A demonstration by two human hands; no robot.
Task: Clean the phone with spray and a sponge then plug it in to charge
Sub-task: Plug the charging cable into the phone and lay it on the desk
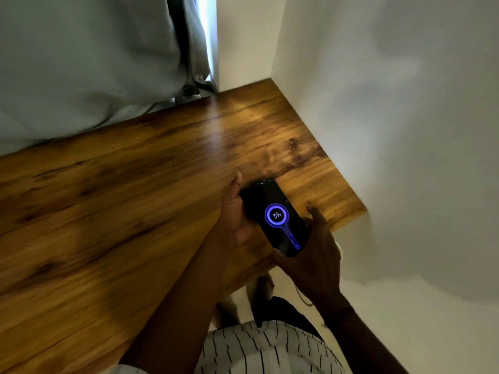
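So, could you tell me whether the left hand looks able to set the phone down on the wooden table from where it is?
Probably yes. The left hand already grips the phone just over the wooden table, and the wood beneath looks bare; the right hand holds the phone's lower end.

The phone [275,217] lay over the table [108,211] near its right front corner, screen up. The left hand [235,214] was against the phone's left side, the right hand [313,255] at its near end and right edge. A curtain [81,63] hung behind the table; a wall [391,103] stood along its right side.
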